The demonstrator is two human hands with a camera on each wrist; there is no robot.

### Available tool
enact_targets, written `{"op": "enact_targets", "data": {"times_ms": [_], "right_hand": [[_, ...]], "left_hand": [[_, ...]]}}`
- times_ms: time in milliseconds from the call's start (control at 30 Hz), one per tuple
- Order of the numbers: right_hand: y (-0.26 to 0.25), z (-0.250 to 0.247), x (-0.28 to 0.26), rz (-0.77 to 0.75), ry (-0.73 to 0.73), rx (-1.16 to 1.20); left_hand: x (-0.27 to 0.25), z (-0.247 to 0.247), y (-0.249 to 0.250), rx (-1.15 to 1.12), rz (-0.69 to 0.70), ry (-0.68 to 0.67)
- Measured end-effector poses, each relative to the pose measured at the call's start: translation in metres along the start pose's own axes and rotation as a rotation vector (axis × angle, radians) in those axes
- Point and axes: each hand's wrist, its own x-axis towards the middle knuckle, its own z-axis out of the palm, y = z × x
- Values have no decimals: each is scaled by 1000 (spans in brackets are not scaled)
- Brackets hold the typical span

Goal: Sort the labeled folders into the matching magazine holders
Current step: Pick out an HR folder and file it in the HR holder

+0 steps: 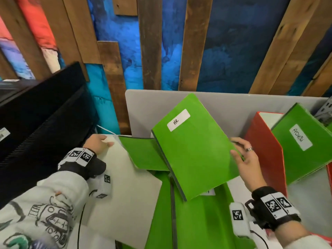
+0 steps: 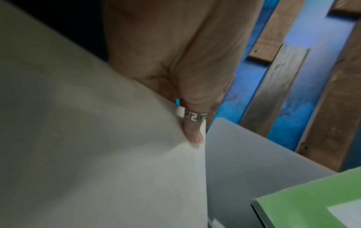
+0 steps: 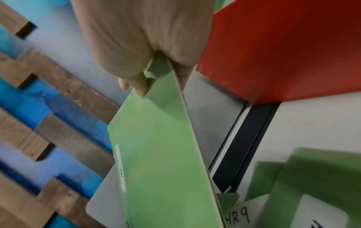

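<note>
Green card folders number at least three in the head view. One green folder labeled "HR" (image 1: 194, 146) is held up and tilted above the tabletop (image 1: 305, 203); the right hand (image 1: 246, 159) pinches its right edge, thumb on the front face, fingers (image 3: 136, 83) behind. A second green folder labeled "ADMIN" (image 1: 303, 142) stands tilted in the one red magazine holder (image 1: 265, 150), at the right. A third green folder (image 1: 203, 221) lies flat on the tabletop below the held one, with a partly hidden white label. A green flap (image 1: 145, 153) juts out left of the held folder; whether it is a folder or a holder cannot be told.

One white magazine holder (image 1: 129, 177) stands at the left. The left hand (image 1: 97, 142) grips its upper rim, fingers (image 2: 193, 132) curled over the edge; one finger wears a patterned ring.

One grey divider panel (image 1: 224, 108) closes off the far side of the tabletop. One black monitor (image 1: 39, 114) stands left of the white holder. Open tabletop shows between the flat folder and the red holder. The held folder's lower corner overlaps the flat folder; its right edge sits near the red holder, apart from it.
</note>
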Motion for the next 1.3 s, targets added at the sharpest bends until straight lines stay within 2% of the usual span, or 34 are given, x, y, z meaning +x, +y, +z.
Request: {"op": "enact_targets", "data": {"times_ms": [100, 267, 467, 700, 1000, 1167, 1300], "right_hand": [[3, -10, 1, 29, 51, 93], [16, -24, 0, 48, 112, 100], [12, -31, -2, 50, 133, 54], [3, -36, 3, 59, 162, 74], [-21, -52, 11, 6, 151, 285], [-24, -63, 9, 112, 68, 487], [-18, -53, 4, 212, -43, 574]], "left_hand": [[-3, -31, 15, 18, 83, 65], [-8, -70, 40, 107, 172, 163], [-14, -104, 72, 202, 250, 198], [-23, -106, 108, 70, 342, 184], [-14, -66, 122, -59, 334, 30], [-7, -52, 122, -194, 277, -91], [-1, -35, 121, -464, 226, -285]]}}
